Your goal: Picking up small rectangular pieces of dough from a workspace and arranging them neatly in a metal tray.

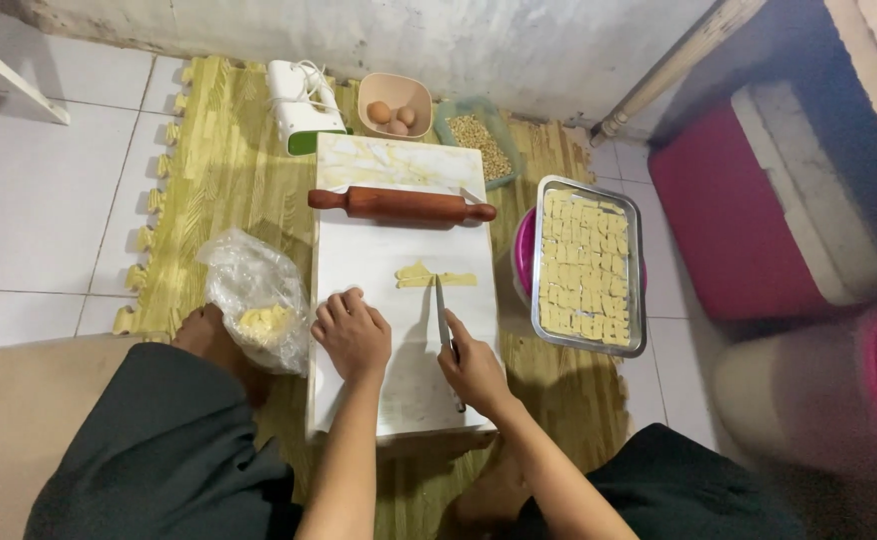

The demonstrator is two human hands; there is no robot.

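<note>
Dough strip [437, 276] remains uncut on the marble board [379, 390]; tray [588, 345] beside it nearly full; right hand [476, 372] grips knife [442, 315], left hand [353, 332] rests curled.

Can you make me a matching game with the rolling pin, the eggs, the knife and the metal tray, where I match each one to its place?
Things:
1. rolling pin
2. eggs
3. knife
4. metal tray

Places:
A. in the right hand, blade tip at the strip of dough
B. in a pale bowl near the wall
C. lying across the far part of the white board
D. right of the board, full of cut dough pieces

Pairs: 1-C, 2-B, 3-A, 4-D
</note>
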